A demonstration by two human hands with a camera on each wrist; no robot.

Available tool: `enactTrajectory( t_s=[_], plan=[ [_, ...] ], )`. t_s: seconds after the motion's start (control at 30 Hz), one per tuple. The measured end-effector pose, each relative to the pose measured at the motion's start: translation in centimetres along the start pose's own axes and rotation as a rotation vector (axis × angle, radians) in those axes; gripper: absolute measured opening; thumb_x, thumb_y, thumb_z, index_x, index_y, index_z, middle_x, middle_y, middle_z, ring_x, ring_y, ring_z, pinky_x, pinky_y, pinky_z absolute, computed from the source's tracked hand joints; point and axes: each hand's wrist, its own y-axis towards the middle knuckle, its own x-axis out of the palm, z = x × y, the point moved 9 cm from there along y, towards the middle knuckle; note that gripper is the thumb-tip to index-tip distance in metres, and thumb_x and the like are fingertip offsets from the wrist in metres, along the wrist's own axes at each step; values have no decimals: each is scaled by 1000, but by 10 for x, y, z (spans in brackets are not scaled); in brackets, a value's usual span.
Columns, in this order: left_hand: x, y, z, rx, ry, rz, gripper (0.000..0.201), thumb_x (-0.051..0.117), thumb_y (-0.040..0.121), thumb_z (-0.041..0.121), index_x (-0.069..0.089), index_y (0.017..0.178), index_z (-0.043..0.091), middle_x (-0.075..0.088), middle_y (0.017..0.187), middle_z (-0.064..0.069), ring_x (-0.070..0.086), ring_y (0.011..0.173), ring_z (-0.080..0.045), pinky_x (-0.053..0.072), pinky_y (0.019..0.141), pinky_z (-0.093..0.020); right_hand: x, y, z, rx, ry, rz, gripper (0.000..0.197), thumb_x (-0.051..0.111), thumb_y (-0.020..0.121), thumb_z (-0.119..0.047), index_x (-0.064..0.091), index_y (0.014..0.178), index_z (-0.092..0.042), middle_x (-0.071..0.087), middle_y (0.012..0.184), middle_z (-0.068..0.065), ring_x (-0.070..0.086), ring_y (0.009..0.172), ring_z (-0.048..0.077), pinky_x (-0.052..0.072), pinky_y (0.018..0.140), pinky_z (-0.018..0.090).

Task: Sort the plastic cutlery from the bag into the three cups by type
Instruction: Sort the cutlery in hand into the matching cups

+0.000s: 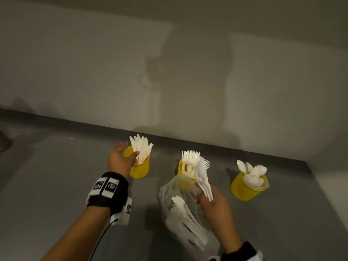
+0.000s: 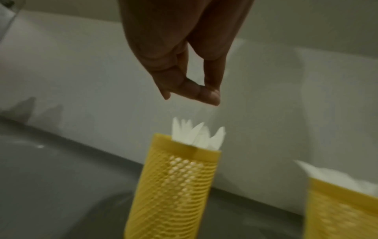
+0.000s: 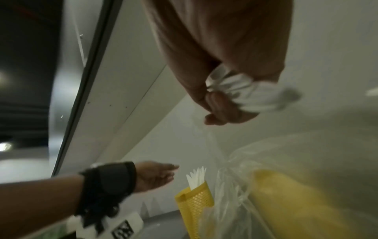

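Right hand [image 1: 216, 201] grips a spoon-and-fork bundle [image 1: 203, 176] above the bag [image 1: 188, 223], still part-full. Left hand [image 1: 120, 159], relaxed and empty, beside knife cup [image 1: 140, 168]. Fork cup [image 1: 183, 169], spoon cup [image 1: 244, 187] well stocked.

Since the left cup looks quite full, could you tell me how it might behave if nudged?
The knife cup may tip easily: tall knives fan above its rim, raising its weight. Its mesh plastic wall looks light, so it would probably slide on the smooth grey counter. The left hand hovers at its rim.
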Motion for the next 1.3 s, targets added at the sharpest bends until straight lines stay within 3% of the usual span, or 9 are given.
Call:
enactTrajectory(
  t_s=[0.07,0.13,0.27,0.43,0.53,0.8,0.93,1.1,1.3],
  plan=[
    [9,-35,17,64,-11,-58,32,74,72,10,63,103,13,57,105,-10,64,65,-18,56,53,-27,-5,-2,-7,-112,-204,40,15,46,78,-23,55,88,-27,59,64,-16,54,59,5,41,61,26],
    [39,-87,24,-3,-57,-312,22,74,72,11,64,91,16,63,83,-5,57,45,-3,49,41,-19,-8,-6,-15,-182,-348,80,31,42,83,-23,52,113,-24,56,86,-15,52,74,8,40,69,26],
    [97,-179,37,-42,-62,-806,21,78,69,18,67,84,28,68,77,10,58,53,0,47,46,-15,-12,-13,-38,-284,-390,114,48,35,75,-47,47,120,-34,53,90,-25,52,79,-4,37,68,13],
    [106,-188,57,-2,-214,-632,31,67,79,11,63,52,25,56,37,10,49,37,0,40,46,-8,-8,-20,-47,-409,-424,162,40,34,83,-38,48,119,-30,54,101,-22,47,90,-10,34,72,-3],
    [106,-180,50,-106,-264,-573,34,66,79,11,58,47,16,51,36,5,47,34,-4,43,43,-13,-3,-22,-47,-429,-361,108,44,50,88,-23,40,130,-29,48,109,-23,40,97,-23,30,80,-8],
    [104,-173,44,-285,-392,-639,16,60,84,9,62,68,5,54,44,-1,53,40,-8,51,47,-15,19,-20,-26,-280,91,-147,56,38,88,-35,26,142,-29,39,146,-7,36,133,1,33,112,27],
    [105,-175,45,-300,-431,-664,16,58,85,7,67,73,5,51,45,0,47,40,-7,48,46,-15,9,-19,-26,-252,230,-21,29,39,95,-21,52,120,-27,66,114,-14,57,111,1,47,91,14],
    [103,-174,43,-302,-430,-657,15,60,83,6,70,73,1,49,45,-1,46,40,-7,47,45,-14,-5,-18,-27,-204,336,36,27,35,95,-6,57,90,-19,67,66,-15,60,63,-2,47,59,12],
    [104,-176,42,-271,-392,-679,16,58,85,11,67,82,-3,54,49,-1,44,39,-5,45,45,-16,-5,-16,-18,-116,458,-37,24,42,93,-9,61,102,-21,75,80,-10,68,80,6,52,65,13]
  ],
)
